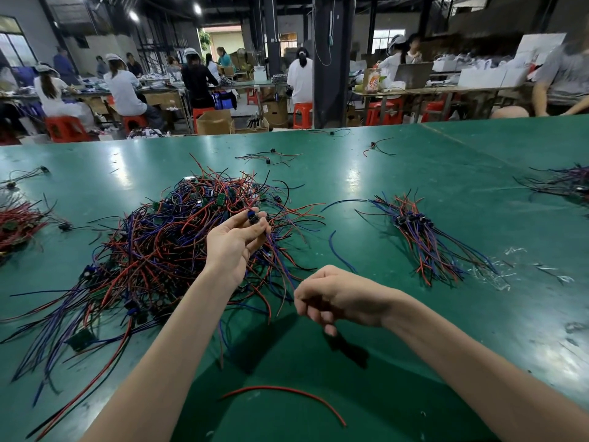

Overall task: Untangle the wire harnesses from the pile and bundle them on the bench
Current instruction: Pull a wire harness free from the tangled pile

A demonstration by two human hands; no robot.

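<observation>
Two bare hands hover over a green bench strewn with wire harnesses in a busy workshop. The left hand is palm up above the right side of a large tangled pile of red, blue, purple and black wires. It pinches a small black-and-blue connector between thumb and fingertips. The connector's thin leads trail down toward the right hand, which is raised off the bench just beside the pile's near right edge. Its fingers are curled inward. The leads end close to its thumb, but whether it pinches them cannot be told from this angle.

Well apart to the right lies a sorted bundle, its connectors gathered at the far end and its wires fanning out toward the near right. A single blue wire lies between pile and bundle. A loose red wire curves across the bench between the two forearms. More heaps sit at the left edge and the right edge of the bench, and a few stray harnesses lie farther across it. Beyond the bench, workers sit on red stools at long tables.
</observation>
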